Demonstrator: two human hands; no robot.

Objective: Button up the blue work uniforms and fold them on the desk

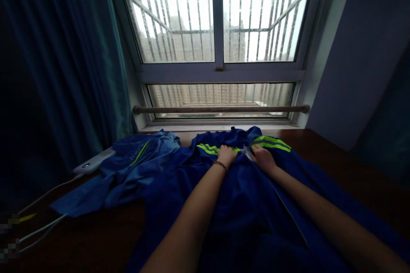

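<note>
a dark brown wooden surface (pixel 326 149) bears a dark blue garment (pixel 237 204), spread out, with a lighter blue garment (pixel 128 183) crumpled at its left. across the dark one's lime stripes (pixel 206 149) lies the left hand (pixel 226 155), whether grasping cloth i cannot tell; the right hand (pixel 263 158), fingers curled, grips that garment beside a pale flap (pixel 247 152)

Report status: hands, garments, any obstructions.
Left hand on dark blue garment; right hand at whitish piece. Garment spread, rumpled. Lighter blue garment alongside, hands unblocked.
</note>
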